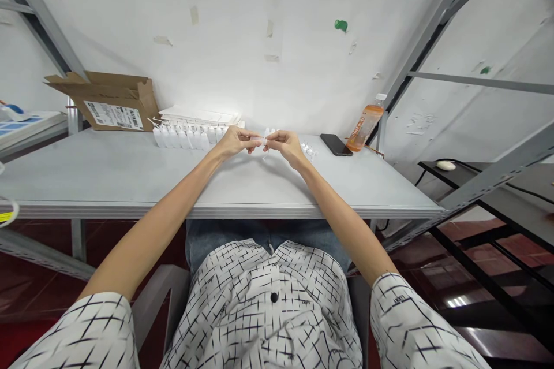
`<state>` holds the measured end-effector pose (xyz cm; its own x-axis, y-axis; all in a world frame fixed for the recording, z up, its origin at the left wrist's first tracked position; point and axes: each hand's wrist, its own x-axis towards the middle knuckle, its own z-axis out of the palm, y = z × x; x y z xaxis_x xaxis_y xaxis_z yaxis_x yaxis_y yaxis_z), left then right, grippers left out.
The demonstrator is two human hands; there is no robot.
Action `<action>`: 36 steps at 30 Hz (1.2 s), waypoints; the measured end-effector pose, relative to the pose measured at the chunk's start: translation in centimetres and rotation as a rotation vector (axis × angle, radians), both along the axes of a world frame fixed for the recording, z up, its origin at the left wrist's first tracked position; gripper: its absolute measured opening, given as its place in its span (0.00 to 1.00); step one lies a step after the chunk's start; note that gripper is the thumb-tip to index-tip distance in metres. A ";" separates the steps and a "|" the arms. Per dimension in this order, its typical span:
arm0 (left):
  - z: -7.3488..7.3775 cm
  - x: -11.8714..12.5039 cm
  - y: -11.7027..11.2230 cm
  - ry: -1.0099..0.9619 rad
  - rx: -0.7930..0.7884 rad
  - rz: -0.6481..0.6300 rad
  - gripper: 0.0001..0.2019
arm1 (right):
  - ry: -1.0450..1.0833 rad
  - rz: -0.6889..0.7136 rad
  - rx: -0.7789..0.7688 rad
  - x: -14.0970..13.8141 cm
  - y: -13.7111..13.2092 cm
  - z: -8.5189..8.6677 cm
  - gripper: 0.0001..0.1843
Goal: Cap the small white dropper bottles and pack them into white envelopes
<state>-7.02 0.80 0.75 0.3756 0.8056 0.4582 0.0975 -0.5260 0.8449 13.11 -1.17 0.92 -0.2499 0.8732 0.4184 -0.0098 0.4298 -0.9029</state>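
Above the middle of the table, my left hand (238, 141) and my right hand (283, 144) meet with their fingertips pinched. Between them they hold a small white plastic piece (262, 141), mostly covered by the fingers, so its exact kind is unclear. A thin white strand hangs below the right fingertips. To the left of my left hand stands a row of small white plastic bottles (186, 138), some with thin tips. More small white bottles (269, 131) show just behind my fingers. Small clear-white pieces (308, 151) lie beside my right hand.
An opened cardboard box (115, 104) stands at the back left, with a stack of white sheets (199, 115) behind the bottles. On the right are a black phone (336, 145) and an orange drink bottle (366, 125) leaning near the metal frame. A wall closes the back.
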 end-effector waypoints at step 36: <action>-0.2 0.7 -0.3 0.090 -0.301 0.060 0.25 | -0.720 -0.726 0.382 4.4 3.1 0.4 0.12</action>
